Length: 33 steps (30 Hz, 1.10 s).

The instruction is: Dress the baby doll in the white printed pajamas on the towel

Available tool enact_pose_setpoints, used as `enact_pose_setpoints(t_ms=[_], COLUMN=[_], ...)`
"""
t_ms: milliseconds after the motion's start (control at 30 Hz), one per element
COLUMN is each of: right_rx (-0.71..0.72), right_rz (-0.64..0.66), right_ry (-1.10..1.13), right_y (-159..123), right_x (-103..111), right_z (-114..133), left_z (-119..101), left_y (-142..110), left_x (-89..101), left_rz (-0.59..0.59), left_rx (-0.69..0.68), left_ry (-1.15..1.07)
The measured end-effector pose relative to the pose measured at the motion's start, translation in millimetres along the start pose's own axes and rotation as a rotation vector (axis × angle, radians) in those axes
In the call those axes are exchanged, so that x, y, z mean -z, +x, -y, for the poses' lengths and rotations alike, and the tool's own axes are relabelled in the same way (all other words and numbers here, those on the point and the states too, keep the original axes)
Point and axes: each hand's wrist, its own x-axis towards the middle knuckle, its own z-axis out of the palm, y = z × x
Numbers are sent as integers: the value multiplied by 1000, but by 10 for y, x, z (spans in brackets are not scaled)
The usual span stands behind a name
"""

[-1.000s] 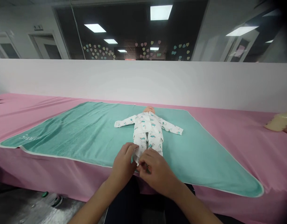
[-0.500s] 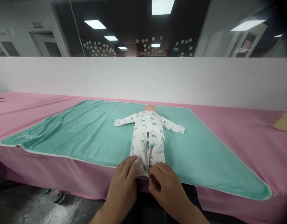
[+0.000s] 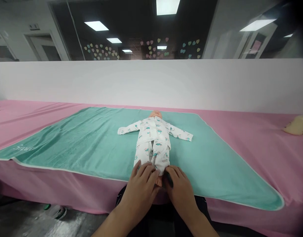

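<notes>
A baby doll (image 3: 155, 114) lies on its back on a green towel (image 3: 104, 138), arms spread and head away from me. It wears a white printed jacket (image 3: 152, 130) and matching trousers (image 3: 161, 154). My left hand (image 3: 140, 187) is closed over the lower trouser leg on the left, its fingertips reaching towards a bare foot (image 3: 159, 181) that shows below the right cuff. With curled fingers, my right hand (image 3: 179, 187) grips the outer edge of the right cuff. The doll's other foot is hidden behind my left hand.
Pink cloth (image 3: 242, 131) covers the table under the towel. A low white partition (image 3: 151, 82) runs along the back. At the right edge lies a yellowish object (image 3: 298, 125), partly cut off. A clear container (image 3: 58, 211) is on the floor at lower left.
My left hand has moved to the right across the trouser leg, towards the foot. My right hand has shifted to the outer side of the right cuff, and a bare foot now shows.
</notes>
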Motion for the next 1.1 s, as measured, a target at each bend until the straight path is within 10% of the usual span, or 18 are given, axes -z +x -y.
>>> enact_pose_setpoints(t_ms=[400,833,1100], right_rx=[-21,-201,-86], right_rz=[-121,150,47], right_ry=[-63,489,218], right_y=[162,125,86], right_x=[-38,241,167], right_z=[-40,133,146], left_z=[29,32,8], left_y=[131,135,134], left_x=[-24,-73,-205], left_rz=[22,-72,-125], left_rx=[19,55,-9], left_ry=[-22,-45,-61])
